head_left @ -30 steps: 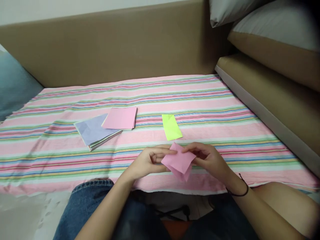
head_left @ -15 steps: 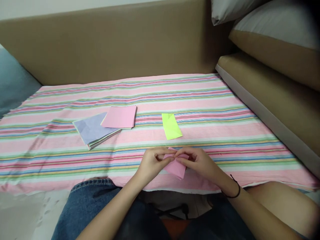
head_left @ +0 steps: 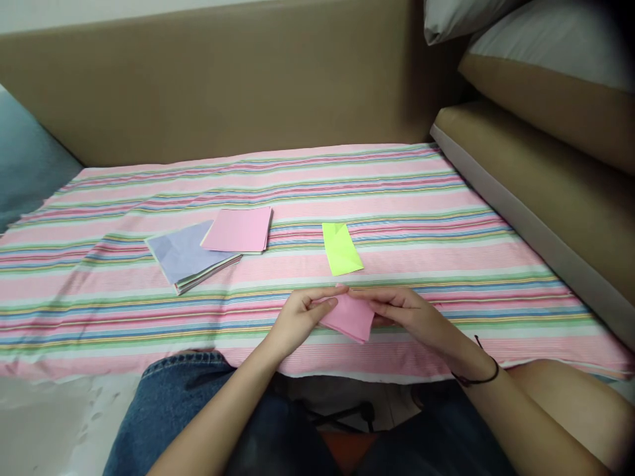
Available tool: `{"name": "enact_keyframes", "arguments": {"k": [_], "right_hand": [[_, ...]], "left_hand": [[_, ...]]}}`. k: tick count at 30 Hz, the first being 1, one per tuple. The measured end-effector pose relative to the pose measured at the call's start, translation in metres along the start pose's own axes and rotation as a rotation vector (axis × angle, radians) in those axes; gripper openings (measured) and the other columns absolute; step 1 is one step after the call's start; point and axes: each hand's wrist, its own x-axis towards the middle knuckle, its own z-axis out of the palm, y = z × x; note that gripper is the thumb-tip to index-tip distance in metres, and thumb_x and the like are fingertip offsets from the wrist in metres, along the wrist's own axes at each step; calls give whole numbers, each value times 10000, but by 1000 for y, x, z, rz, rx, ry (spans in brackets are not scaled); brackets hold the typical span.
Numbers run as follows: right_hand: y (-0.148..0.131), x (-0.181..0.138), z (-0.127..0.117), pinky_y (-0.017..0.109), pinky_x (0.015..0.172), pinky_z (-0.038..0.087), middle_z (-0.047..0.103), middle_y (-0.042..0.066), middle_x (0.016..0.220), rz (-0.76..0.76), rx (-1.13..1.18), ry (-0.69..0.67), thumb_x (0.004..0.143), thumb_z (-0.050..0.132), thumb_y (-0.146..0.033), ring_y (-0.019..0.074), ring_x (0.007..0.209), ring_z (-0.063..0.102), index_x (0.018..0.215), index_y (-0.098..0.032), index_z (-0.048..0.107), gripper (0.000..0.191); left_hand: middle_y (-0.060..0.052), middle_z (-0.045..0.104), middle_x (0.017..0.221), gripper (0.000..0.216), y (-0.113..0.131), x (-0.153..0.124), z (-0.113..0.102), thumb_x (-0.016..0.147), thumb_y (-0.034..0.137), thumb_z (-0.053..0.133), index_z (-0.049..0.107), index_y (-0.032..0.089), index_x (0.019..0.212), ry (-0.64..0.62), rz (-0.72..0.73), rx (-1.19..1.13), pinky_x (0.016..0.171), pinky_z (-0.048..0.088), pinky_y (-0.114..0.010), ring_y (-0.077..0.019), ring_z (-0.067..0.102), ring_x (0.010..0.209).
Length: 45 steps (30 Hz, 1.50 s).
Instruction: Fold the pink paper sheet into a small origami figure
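A folded pink paper (head_left: 348, 317) is held between both hands just above the striped cloth's near edge. My left hand (head_left: 297, 317) pinches its left side, thumb and fingers closed on it. My right hand (head_left: 404, 309) grips the right side, fingers stretched along the top fold. A folded yellow-green paper (head_left: 340, 248) lies on the cloth just beyond the hands.
A striped pink cloth (head_left: 446, 225) covers the surface. A stack of coloured sheets with a lilac top (head_left: 186, 254) and a pink square stack (head_left: 239, 230) lie at the left. Brown cushions (head_left: 536, 172) rise on the right and behind. My jeans-clad knee (head_left: 169, 410) is below.
The pink paper went from a wide opened shape to a flatter, narrower fold. Both hands drew together, then lowered it toward the cloth.
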Motion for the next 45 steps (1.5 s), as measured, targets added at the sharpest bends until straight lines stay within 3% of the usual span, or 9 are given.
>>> {"name": "enact_keyframes", "arguments": {"k": [8,12,16,22,27,35,39,42,45], "right_hand": [[-5,-5,-4,420,961,483,699,30,1087,24,4,-15,779,683,-271,209,1033,639,1201,-254,607,429],[-7,-5,-10,401,973,481,654,31,1188,-24,6,25,786,683,-271,220,1075,617,1205,-263,606,426],[-10,-8,-14,384,937,511,659,21,1179,-17,-20,-6,802,665,-269,221,1053,630,1201,-282,608,403],[-15,-12,-14,360,882,547,679,10,1136,-19,-21,-67,812,654,-260,210,1017,650,1183,-308,616,376],[-16,-12,-11,354,889,539,689,12,1108,-25,-58,-82,774,693,-238,205,1033,640,1194,-301,606,433],[-16,-11,-8,352,850,539,683,27,1119,-71,-192,62,799,653,-356,218,1011,638,1098,-289,677,307],[-11,-8,-6,300,792,524,714,20,1009,-136,-308,159,834,606,-384,202,942,645,988,-262,720,228],[-5,-5,-3,272,751,508,711,20,971,-182,-308,196,845,597,-362,187,908,640,981,-246,701,207],[0,-4,3,261,692,496,710,29,956,-176,-280,179,851,589,-339,176,859,642,1085,-249,627,253]], "left_hand": [[-77,694,1037,476,3,-2,-6,769,277,677,580,214,1232,-116,-40,-130,780,517,-312,-199,654,873],[-55,716,922,571,6,-1,-14,696,202,748,555,199,1233,-195,-6,-215,776,530,-302,-174,672,789],[-30,712,779,416,8,0,-18,738,224,714,607,167,1136,-130,10,-111,736,539,-264,-148,664,734],[-52,641,1039,220,9,-1,-12,741,240,703,685,154,943,-119,80,-66,694,549,-231,-121,641,754],[-46,626,964,152,10,-2,-11,744,223,698,702,144,874,-104,121,-76,692,540,-214,-115,625,773],[-52,589,983,306,6,-2,-9,618,174,791,679,159,902,-140,167,-42,705,547,-267,-165,630,824],[-73,600,974,220,2,-4,-3,682,243,749,671,138,859,-42,184,78,677,529,-262,-162,622,791],[-56,621,835,183,-3,-3,3,765,286,674,629,131,852,48,162,113,624,485,-222,-129,601,717],[9,575,714,319,-9,-2,7,761,290,679,543,171,1024,55,147,85,551,423,-191,-95,548,618]]}}
